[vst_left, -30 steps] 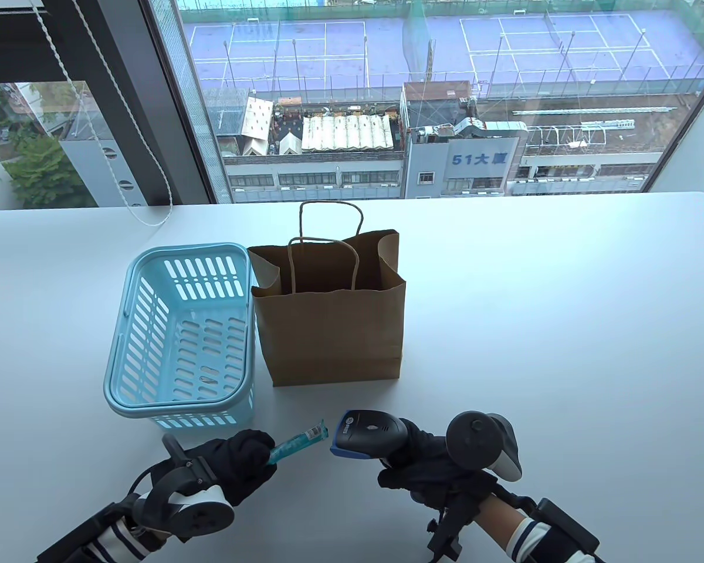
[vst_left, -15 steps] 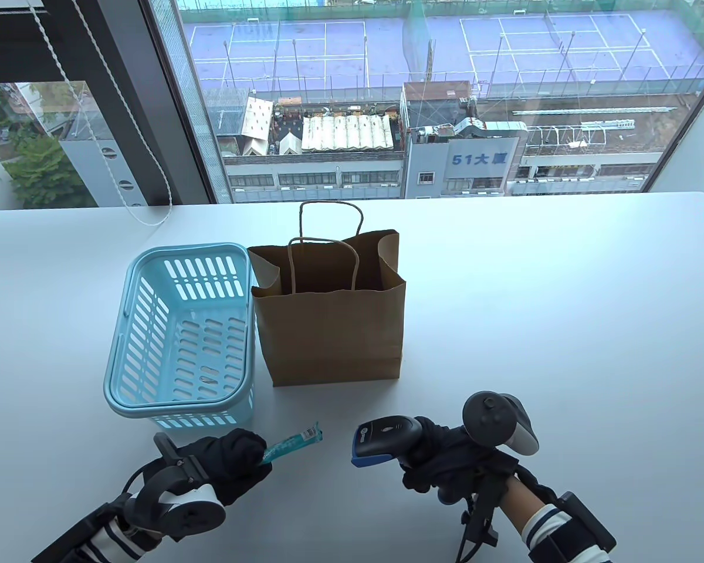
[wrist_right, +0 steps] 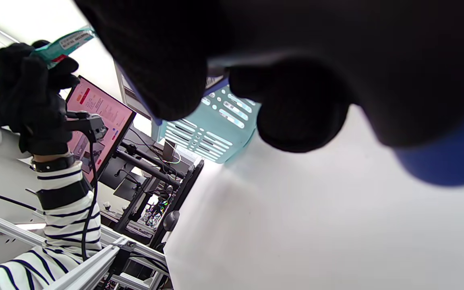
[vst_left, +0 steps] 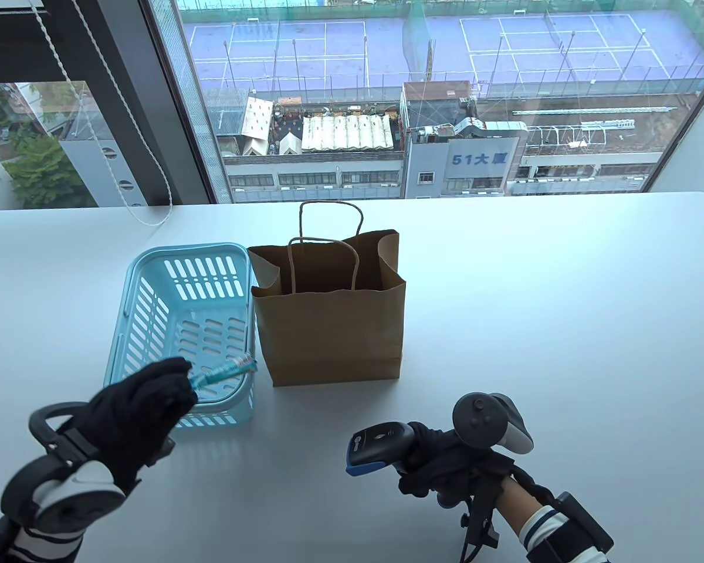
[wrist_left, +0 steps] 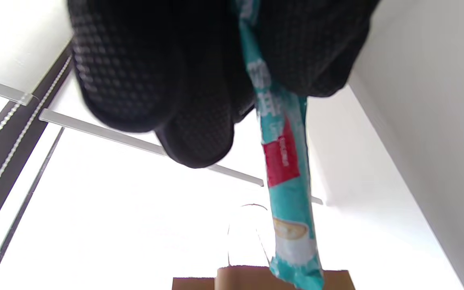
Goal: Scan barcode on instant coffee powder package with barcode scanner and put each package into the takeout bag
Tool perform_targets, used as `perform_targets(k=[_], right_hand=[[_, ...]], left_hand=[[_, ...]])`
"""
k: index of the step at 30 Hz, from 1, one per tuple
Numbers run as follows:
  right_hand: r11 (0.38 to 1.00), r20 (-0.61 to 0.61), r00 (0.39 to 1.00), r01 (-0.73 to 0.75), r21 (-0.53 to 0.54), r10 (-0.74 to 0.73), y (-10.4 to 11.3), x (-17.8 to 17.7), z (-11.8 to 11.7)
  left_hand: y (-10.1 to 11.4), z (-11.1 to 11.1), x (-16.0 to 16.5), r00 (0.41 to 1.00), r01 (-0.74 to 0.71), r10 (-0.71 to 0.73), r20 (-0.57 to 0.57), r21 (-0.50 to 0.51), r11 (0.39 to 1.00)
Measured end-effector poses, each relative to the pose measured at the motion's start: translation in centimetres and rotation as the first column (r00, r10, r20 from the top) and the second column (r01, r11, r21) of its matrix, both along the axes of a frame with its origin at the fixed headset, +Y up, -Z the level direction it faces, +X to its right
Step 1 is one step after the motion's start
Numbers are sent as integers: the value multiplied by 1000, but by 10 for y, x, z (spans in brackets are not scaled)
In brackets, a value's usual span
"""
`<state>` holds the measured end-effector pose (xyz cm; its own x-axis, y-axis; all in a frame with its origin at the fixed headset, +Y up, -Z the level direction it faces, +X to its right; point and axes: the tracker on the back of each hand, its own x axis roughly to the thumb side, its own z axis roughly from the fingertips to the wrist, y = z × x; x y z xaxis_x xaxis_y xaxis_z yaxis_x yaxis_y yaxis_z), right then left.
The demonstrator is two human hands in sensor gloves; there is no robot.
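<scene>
Gripping the barcode scanner (vst_left: 375, 444) low at the table's near edge, the right hand (vst_left: 446, 469) has its fingers curled round the handle, head aimed left. The left hand (vst_left: 138, 404) is raised over the near rim of the blue basket (vst_left: 130, 305), pinching one end of a teal coffee stick (vst_left: 223, 372) — its free end points toward the brown takeout bag (vst_left: 328, 328). The bag stands upright and open-mouthed just right of the basket — bare white table (vst_left: 563, 328) spreads to its right.

Teal coffee stick (vst_left: 222, 373) held above basket, upright brown takeout bag (vst_left: 328, 316), black scanner (vst_left: 378, 444) gripped.
</scene>
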<state>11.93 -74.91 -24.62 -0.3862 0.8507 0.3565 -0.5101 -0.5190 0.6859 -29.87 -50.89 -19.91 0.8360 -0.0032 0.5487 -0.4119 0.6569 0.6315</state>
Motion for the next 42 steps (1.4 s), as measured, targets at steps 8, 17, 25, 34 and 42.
perform_targets(k=[8,17,25,34,42], right_hand=[[1000,12,1000,-6,-7,6,0,0,0],[1000,9,1000,-13,-14,13,0,0,0],[999,7,1000,-25,-24,25,-1,0,0],[999,6,999,-35,-36,35,-2,-1,0],[999,6,1000,-30,-31,30,-3,-1,0]], left_hand=[[66,-116,9,955,-286,294,-31,-336,897],[10,-179,77,952,-271,305,-28,-542,796],[-20,-198,110,998,-10,51,35,-723,691],[-21,-191,99,988,-46,136,79,-679,733],[1,-134,67,911,-137,271,311,-391,910]])
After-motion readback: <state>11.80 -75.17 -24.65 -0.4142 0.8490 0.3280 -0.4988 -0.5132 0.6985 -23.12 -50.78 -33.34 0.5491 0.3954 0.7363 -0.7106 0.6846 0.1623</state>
